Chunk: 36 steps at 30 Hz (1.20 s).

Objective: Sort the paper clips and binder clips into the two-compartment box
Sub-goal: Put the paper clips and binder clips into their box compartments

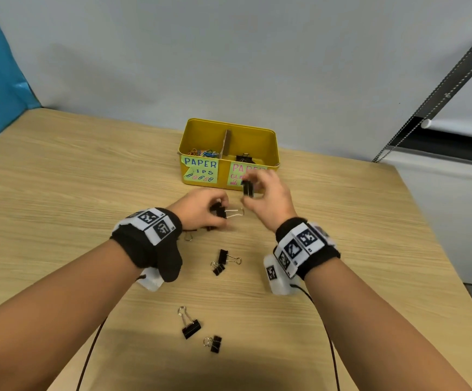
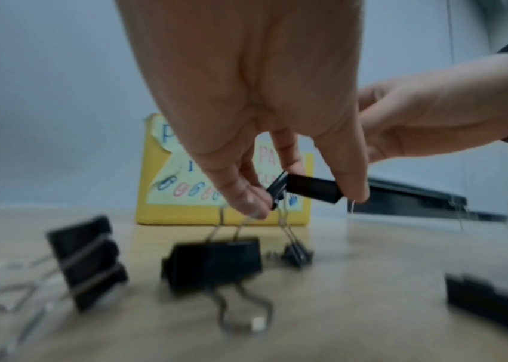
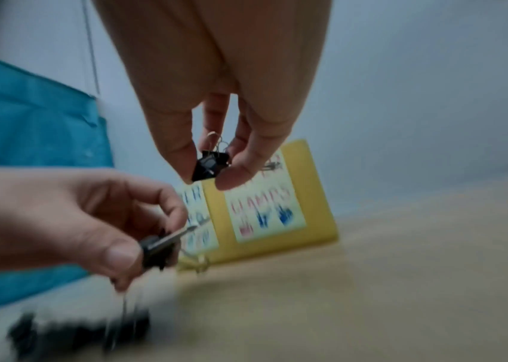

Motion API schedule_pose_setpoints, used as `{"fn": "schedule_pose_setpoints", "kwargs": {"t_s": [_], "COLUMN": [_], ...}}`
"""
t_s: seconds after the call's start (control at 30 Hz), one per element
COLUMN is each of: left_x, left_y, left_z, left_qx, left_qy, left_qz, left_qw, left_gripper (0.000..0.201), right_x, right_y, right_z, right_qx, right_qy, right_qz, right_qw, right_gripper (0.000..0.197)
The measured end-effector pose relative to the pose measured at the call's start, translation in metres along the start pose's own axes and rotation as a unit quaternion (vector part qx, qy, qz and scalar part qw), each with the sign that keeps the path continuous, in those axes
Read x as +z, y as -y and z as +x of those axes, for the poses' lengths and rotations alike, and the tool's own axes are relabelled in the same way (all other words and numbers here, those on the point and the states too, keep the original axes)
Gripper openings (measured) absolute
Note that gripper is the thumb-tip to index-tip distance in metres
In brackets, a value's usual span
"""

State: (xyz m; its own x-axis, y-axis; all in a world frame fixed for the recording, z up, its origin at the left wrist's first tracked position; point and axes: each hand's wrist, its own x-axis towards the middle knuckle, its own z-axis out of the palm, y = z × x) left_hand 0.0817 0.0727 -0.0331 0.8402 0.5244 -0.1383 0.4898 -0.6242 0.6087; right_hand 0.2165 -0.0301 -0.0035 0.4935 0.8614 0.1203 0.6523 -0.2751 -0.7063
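A yellow two-compartment box [image 1: 271, 148] stands at the table's far middle. Its left half holds coloured paper clips [image 1: 202, 152]; its right half holds a black binder clip [image 1: 244, 158]. My right hand [image 1: 260, 190] pinches a black binder clip [image 1: 248, 187] just in front of the box's right label; the same clip [image 3: 210, 165] shows between thumb and fingers in the right wrist view. My left hand [image 1: 206, 211] pinches another black binder clip [image 1: 220, 211] low over the table, seen too as a clip [image 2: 308, 188] at my fingertips.
Several black binder clips lie loose on the wooden table [image 1: 60, 179]: a pair [image 1: 222, 261] between my wrists, two more [image 1: 191, 324] [image 1: 213, 343] nearer me, one [image 1: 189, 235] under my left wrist. A wall rises behind the box; the table's right edge falls away.
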Motion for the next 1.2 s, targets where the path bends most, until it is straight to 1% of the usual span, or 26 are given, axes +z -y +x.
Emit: {"fn": "schedule_pose_setpoints", "kwargs": {"t_s": [0.03, 0.1, 0.13, 0.23, 0.3, 0.37, 0.4, 0.47, 0.5, 0.57, 0.6, 0.63, 0.67, 0.7, 0.73, 0.77, 0.8, 0.83, 0.87, 0.9, 0.93, 1.0, 1.07, 1.13, 1.2], "left_x": [-0.006, -0.019, -0.026, -0.050, -0.066, -0.074, -0.075, -0.075, -0.074, -0.072, -0.070, -0.067, -0.062, -0.056, -0.049, -0.043, -0.035, -0.025, -0.015, -0.005, 0.007, 0.027, 0.043, 0.055, 0.063], "left_y": [-0.003, -0.012, -0.017, -0.032, -0.044, -0.055, -0.058, -0.059, -0.058, -0.053, -0.052, -0.050, -0.048, -0.047, -0.044, -0.043, -0.042, -0.042, -0.042, -0.044, -0.047, -0.052, -0.056, -0.058, -0.059], "left_z": [-0.001, 0.001, 0.004, 0.018, 0.033, 0.051, 0.059, 0.073, 0.076, 0.071, 0.062, 0.051, 0.036, 0.019, -0.001, -0.019, -0.037, -0.056, -0.071, -0.083, -0.096, -0.113, -0.123, -0.131, -0.134], "left_qx": [0.006, 0.017, 0.025, 0.042, 0.048, 0.042, 0.033, 0.011, 0.005, 0.009, 0.018, 0.028, 0.034, 0.036, 0.028, 0.016, -0.003, -0.027, -0.049, -0.064, -0.073, -0.075, -0.072, -0.063, -0.052], "left_qy": [-0.019, -0.046, -0.062, -0.137, -0.184, -0.191, -0.177, -0.128, -0.110, -0.102, -0.103, -0.096, -0.071, -0.024, 0.042, 0.120, 0.202, 0.276, 0.330, 0.357, 0.363, 0.341, 0.293, 0.244, 0.210], "left_qz": [-0.030, -0.084, -0.104, -0.111, -0.086, -0.062, -0.040, 0.023, 0.052, 0.089, 0.095, 0.094, 0.084, 0.069, 0.055, 0.056, 0.072, 0.089, 0.102, 0.116, 0.132, 0.175, 0.215, 0.232, 0.223], "left_qw": [0.999, 0.995, 0.992, 0.983, 0.978, 0.979, 0.983, 0.991, 0.993, 0.991, 0.990, 0.991, 0.993, 0.997, 0.997, 0.991, 0.977, 0.957, 0.937, 0.925, 0.919, 0.921, 0.929, 0.940, 0.950], "left_gripper": [0.035, 0.034, 0.034, 0.031, 0.031, 0.038, 0.044, 0.054, 0.055, 0.051, 0.047, 0.043, 0.038, 0.035, 0.034, 0.038, 0.046, 0.058, 0.070, 0.079, 0.085, 0.093, 0.096, 0.088, 0.067], "right_x": [-0.009, -0.027, -0.034, -0.042, -0.042, -0.042, -0.040, -0.036, -0.036, -0.034, -0.033, -0.033, -0.031, -0.030, -0.028, -0.025, -0.019, -0.011, -0.003, 0.007, 0.016, 0.032, 0.042, 0.047, 0.047], "right_y": [0.010, 0.020, 0.023, 0.022, 0.018, 0.008, 0.002, -0.010, -0.014, -0.017, -0.017, -0.014, -0.011, -0.005, 0.001, 0.007, 0.011, 0.015, 0.017, 0.017, 0.016, 0.012, 0.009, 0.007, 0.005], "right_z": [0.009, 0.037, 0.051, 0.079, 0.085, 0.085, 0.082, 0.074, 0.069, 0.058, 0.051, 0.043, 0.034, 0.024, 0.014, 0.006, -0.001, -0.009, -0.014, -0.019, -0.027, -0.038, -0.047, -0.053, -0.057], "right_qx": [-0.014, -0.017, -0.013, -0.005, 0.010, 0.038, 0.050, 0.058, 0.052, 0.030, 0.023, 0.022, 0.024, 0.025, 0.027, 0.024, 0.016, 0.003, -0.008, -0.014, -0.018, -0.017, -0.012, -0.020, -0.027], "right_qy": [-0.038, -0.106, -0.116, -0.077, -0.097, -0.122, -0.126, -0.120, -0.115, -0.095, -0.066, -0.014, 0.058, 0.146, 0.233, 0.302, 0.348, 0.370, 0.374, 0.372, 0.369, 0.351, 0.322, 0.298, 0.285], "right_qz": [0.013, 0.041, 0.035, -0.045, -0.026, 0.021, 0.039, 0.048, 0.037, 0.012, 0.006, 0.001, -0.011, -0.037, -0.075, -0.123, -0.177, -0.225, -0.260, -0.284, -0.303, -0.324, -0.308, -0.285, -0.276], "right_qw": [0.999, 0.993, 0.993, 0.996, 0.995, 0.992, 0.990, 0.990, 0.991, 0.995, 0.998, 1.000, 0.998, 0.988, 0.969, 0.945, 0.920, 0.901, 0.890, 0.883, 0.879, 0.878, 0.895, 0.911, 0.917], "right_gripper": [0.039, 0.038, 0.036, 0.024, 0.023, 0.025, 0.025, 0.023, 0.023, 0.022, 0.021, 0.020, 0.020, 0.021, 0.026, 0.033, 0.043, 0.053, 0.061, 0.067, 0.070, 0.067, 0.054, 0.039, 0.029]}}
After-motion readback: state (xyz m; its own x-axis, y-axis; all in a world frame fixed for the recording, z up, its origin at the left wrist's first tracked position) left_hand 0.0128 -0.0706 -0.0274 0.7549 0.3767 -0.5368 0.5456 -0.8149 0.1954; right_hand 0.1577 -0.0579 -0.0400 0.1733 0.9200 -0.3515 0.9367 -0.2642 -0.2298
